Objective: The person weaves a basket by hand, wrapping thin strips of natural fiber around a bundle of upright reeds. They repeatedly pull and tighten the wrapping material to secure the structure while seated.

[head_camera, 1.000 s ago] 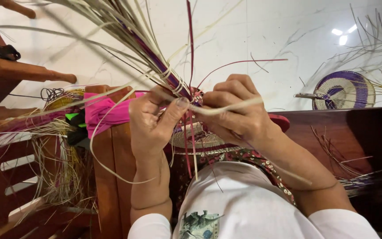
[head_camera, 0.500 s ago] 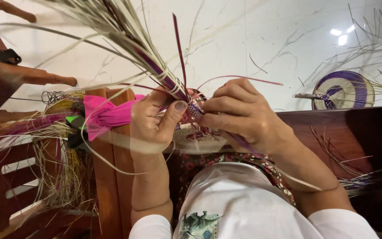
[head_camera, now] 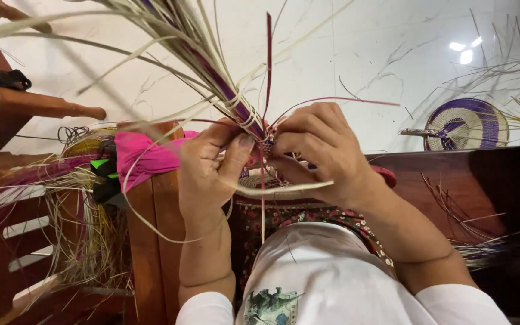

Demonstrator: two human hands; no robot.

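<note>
My left hand (head_camera: 209,171) and my right hand (head_camera: 320,153) meet at the centre of the view, both pinching a woven piece of pale and purple straw strands (head_camera: 254,129). A long bundle of loose strands (head_camera: 170,36) fans up and to the left from the woven part. One dark red strand (head_camera: 268,54) stands straight up between my hands. A flat pale strip (head_camera: 284,189) runs under my right hand. My lap in patterned cloth (head_camera: 284,213) lies below.
A pink cloth bundle (head_camera: 145,153) and heaps of dyed straw (head_camera: 61,198) lie on a wooden bench (head_camera: 151,241) at the left. A round purple-and-cream woven fan (head_camera: 467,123) rests on the white floor at the right. Loose straw (head_camera: 476,247) lies at the right.
My hands have kept working at the same spot; the fingers have shifted on the weave. The dark red strand has swung from leaning to standing upright.
</note>
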